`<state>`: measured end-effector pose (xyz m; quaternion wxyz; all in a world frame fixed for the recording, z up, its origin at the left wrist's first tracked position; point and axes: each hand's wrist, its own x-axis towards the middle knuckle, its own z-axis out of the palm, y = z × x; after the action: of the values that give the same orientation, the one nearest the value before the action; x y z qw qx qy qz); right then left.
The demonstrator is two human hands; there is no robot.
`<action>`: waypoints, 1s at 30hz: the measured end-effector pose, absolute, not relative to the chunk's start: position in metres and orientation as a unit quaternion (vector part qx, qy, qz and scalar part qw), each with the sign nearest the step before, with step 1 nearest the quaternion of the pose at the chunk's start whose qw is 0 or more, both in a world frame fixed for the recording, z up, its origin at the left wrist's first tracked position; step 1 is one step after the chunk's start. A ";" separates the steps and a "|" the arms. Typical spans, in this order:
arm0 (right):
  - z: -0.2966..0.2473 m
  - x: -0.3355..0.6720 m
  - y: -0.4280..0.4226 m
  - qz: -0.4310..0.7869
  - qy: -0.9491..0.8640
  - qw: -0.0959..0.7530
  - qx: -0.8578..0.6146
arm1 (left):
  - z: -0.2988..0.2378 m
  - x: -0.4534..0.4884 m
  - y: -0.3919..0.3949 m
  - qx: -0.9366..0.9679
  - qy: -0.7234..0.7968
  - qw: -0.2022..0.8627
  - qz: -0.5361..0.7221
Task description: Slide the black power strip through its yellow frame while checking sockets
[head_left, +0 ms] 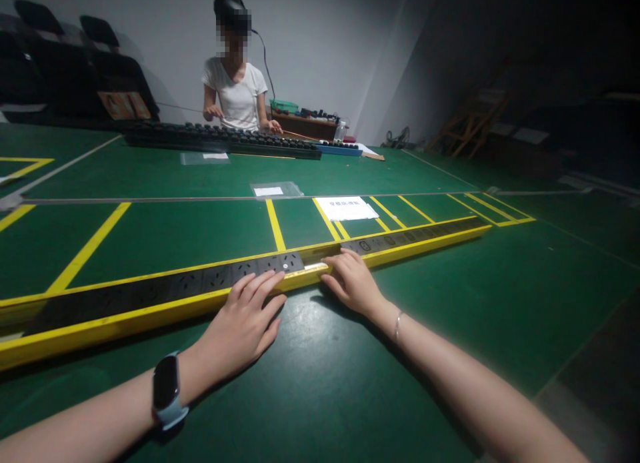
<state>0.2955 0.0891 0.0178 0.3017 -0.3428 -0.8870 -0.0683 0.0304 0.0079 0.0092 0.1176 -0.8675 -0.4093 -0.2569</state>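
Note:
A long yellow rail (430, 241) runs across the green table, with a black power strip (165, 287) of many sockets lying in it. My left hand (245, 323) rests flat on the table, fingers stretched out, tips touching the rail's near edge beside the strip's end. My right hand (353, 281) lies palm down with fingers reaching over the rail's edge at a gap between strip sections. Neither hand holds anything. A smartwatch (167, 389) is on my left wrist and a thin bracelet (397, 326) on my right.
Across the table sits a person in a white shirt (236, 93) working over a row of black power strips (220, 139). A white paper sheet (346, 208) and two clear bags (276, 190) lie on the green surface (320, 383). Yellow tape lines mark boxes. Black chairs (107, 56) stand at back left.

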 end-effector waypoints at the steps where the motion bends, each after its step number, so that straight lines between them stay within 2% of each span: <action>1: 0.017 0.295 0.090 -0.068 -0.883 0.307 -0.350 | 0.009 0.030 0.008 -0.868 -0.409 0.118 -0.257; 16: 0.006 0.322 0.112 -0.096 -0.864 0.353 -0.345 | 0.011 0.024 0.006 -0.875 -0.397 0.121 -0.250; 24: 0.022 0.315 0.095 -0.092 -0.871 0.362 -0.319 | 0.011 0.028 0.008 -0.872 -0.401 0.117 -0.255; 30: 0.030 0.287 0.069 -0.037 -0.921 0.288 -0.259 | 0.012 0.030 0.006 -0.870 -0.405 0.125 -0.251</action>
<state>0.2868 0.0693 0.0298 0.2875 -0.2594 -0.9213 -0.0365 0.0302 0.0057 0.0123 0.1248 -0.8701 -0.4053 -0.2513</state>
